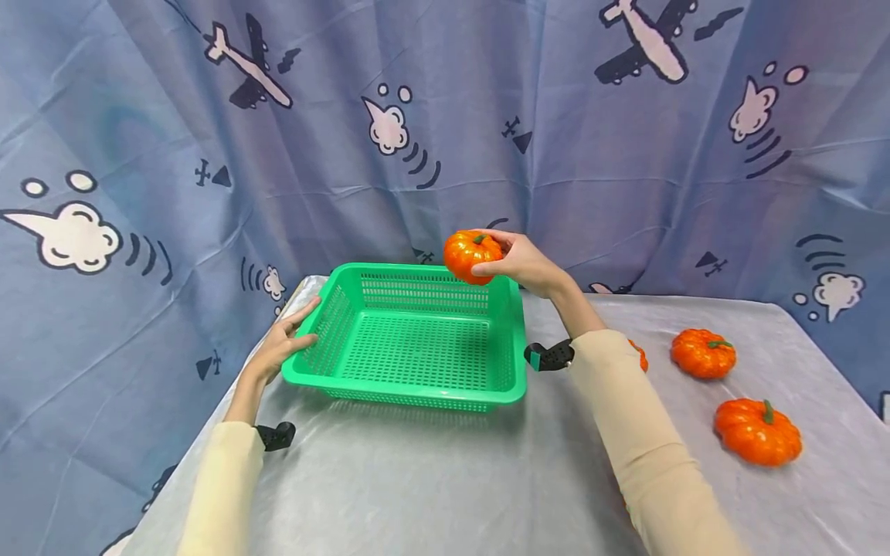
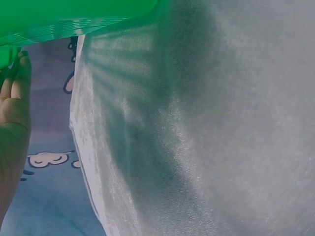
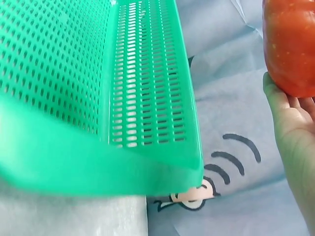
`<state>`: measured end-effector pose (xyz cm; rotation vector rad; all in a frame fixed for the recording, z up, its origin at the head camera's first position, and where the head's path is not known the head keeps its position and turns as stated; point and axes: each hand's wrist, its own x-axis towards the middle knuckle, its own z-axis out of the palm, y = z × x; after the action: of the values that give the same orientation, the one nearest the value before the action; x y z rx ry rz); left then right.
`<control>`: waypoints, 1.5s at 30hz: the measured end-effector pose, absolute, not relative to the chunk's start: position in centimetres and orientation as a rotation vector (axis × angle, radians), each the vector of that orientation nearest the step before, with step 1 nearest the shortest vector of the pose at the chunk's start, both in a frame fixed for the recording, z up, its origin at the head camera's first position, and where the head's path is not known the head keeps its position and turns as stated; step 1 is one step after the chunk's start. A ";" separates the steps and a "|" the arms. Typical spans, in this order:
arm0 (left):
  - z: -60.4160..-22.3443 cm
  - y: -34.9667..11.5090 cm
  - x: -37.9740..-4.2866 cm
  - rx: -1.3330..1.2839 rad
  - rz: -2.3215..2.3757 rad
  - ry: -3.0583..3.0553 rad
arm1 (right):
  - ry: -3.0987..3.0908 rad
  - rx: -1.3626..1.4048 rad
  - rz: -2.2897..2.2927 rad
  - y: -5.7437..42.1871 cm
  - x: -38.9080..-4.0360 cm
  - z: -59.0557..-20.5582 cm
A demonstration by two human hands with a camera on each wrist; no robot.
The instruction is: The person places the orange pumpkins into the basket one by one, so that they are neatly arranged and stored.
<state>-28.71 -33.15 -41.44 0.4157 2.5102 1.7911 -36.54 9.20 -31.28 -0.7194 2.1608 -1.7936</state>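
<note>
In the head view my right hand (image 1: 524,266) holds an orange toy pumpkin (image 1: 467,255) with a green stem, thumb in front and fingers behind. The pumpkin overlaps the far right rim of a green plastic basket (image 1: 417,392). My left hand (image 1: 280,344) grips the basket's left rim, its thumb over the edge and the fingers along the outer side. In the right wrist view the pumpkin (image 3: 293,49) rests against the fingers, beside the basket wall. The left wrist view catches the left hand (image 2: 15,108) under the basket's edge.
Two more toy pumpkins, one farther back (image 1: 702,354) and one nearer (image 1: 758,432), lie on the right of the silver-grey table (image 1: 431,486). Another pumpkin (image 1: 638,355) is mostly hidden behind the right sleeve. A blue curtain (image 1: 473,170) with airplane prints hangs behind the table.
</note>
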 end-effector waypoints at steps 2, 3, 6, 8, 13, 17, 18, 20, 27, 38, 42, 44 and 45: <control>-41.4 -33.4 -28.6 0.411 1.775 2.533 | 2.148 -0.726 -1.794 8.4 -36.9 -31.2; -41.3 -33.5 -28.6 0.408 1.769 2.541 | 2.150 -0.722 -1.792 8.0 -37.0 -31.1; -41.2 -33.7 -28.5 0.409 1.767 2.549 | 2.141 -0.709 -1.794 6.8 -37.3 -30.9; -41.2 -33.8 -28.5 0.421 1.781 2.538 | 2.129 -0.698 -1.800 6.1 -37.5 -30.9; -41.5 -33.4 -28.7 0.433 1.820 2.493 | 2.108 -0.696 -1.804 4.5 -37.7 -31.2; -41.7 -33.3 -28.8 0.403 1.817 2.487 | 2.079 -0.705 -1.808 3.5 -37.8 -31.7; -41.7 -33.3 -28.8 0.393 1.813 2.492 | 2.072 -0.710 -1.811 3.2 -37.8 -31.8; -41.7 -33.3 -28.8 0.385 1.806 2.501 | 2.057 -0.715 -1.812 2.7 -37.9 -32.0; -41.5 -33.3 -28.9 0.391 1.822 2.499 | 2.032 -0.725 -1.799 1.0 -38.4 -32.7; -41.8 -33.4 -28.8 0.404 1.803 2.503 | 1.998 -0.684 -1.808 -1.3 -38.7 -35.4; -41.9 -33.5 -28.8 0.428 1.806 2.506 | 1.975 -0.684 -1.819 -2.0 -38.8 -36.7; -41.9 -33.4 -28.8 0.434 1.805 2.510 | 1.977 -0.691 -1.818 -2.2 -38.8 -37.2; -41.9 -33.4 -28.8 0.428 1.808 2.510 | 1.980 -0.687 -1.817 -2.3 -38.9 -37.4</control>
<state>-28.82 -33.39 -41.91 0.4277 2.5098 1.8083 -38.88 -2.28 -37.44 -0.6870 1.9797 -1.8173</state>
